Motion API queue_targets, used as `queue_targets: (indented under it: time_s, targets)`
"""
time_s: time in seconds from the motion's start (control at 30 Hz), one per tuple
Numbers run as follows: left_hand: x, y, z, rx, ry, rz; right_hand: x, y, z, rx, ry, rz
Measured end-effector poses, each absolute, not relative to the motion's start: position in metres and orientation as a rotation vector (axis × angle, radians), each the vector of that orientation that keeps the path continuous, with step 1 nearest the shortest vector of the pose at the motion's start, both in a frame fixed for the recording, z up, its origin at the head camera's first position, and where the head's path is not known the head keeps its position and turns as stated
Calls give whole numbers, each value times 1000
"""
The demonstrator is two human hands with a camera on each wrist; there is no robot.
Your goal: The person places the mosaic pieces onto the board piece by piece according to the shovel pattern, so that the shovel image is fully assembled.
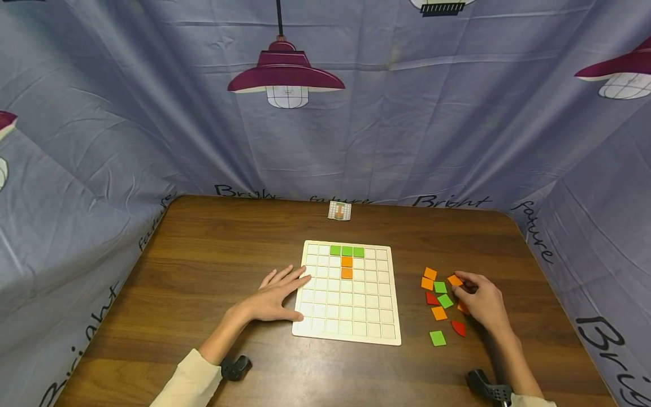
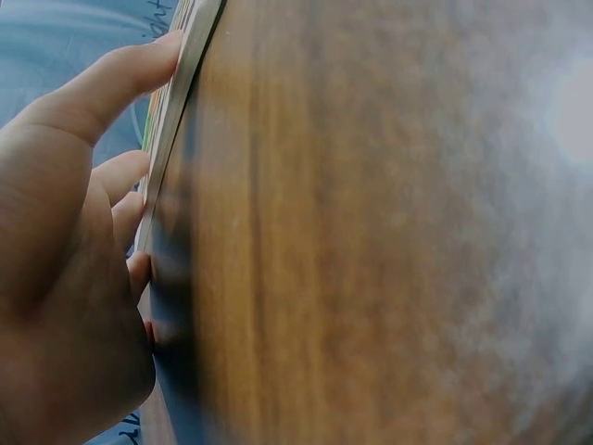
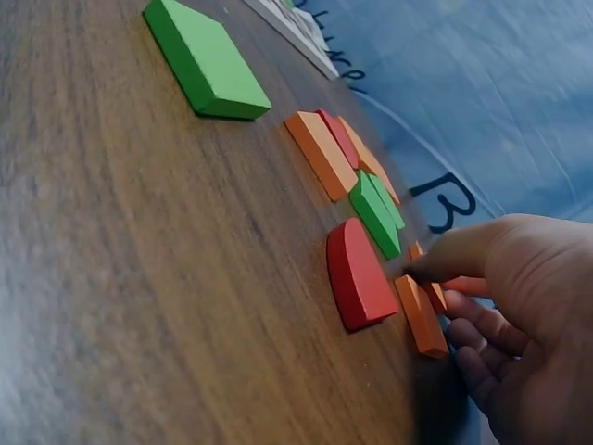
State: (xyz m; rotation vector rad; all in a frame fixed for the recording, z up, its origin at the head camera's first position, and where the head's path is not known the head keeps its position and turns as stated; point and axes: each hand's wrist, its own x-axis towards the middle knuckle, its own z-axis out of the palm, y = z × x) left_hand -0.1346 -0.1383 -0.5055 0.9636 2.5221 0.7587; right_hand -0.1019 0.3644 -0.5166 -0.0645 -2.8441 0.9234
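While the left hand (image 1: 274,298) is resting, fingers spread, on the left edge of the board (image 1: 347,314), lower centre, the right hand (image 1: 481,301) is pinching an orange tile (image 1: 454,280), lower right (seemingly picking up); the next move is probably calling for a clean lift.

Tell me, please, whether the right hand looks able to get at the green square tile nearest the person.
Probably yes: the green square tile lies uncovered, apart from the other pieces, near the right hand, though that hand seemingly pinches an orange square tile.
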Motion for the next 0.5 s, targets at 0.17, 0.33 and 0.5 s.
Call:
queue_targets:
  time_s: [0.17, 0.33, 0.5]
  targets:
    - [-134, -138, -506, 975, 2531, 751, -102, 364, -515, -91, -2854, 920]
    - [-134, -138, -506, 977, 2529, 757, -104, 362, -511, -123, -2853, 928]
    - [-134, -138, -505, 968, 2525, 752, -110, 351, -502, -79, -2824, 941]
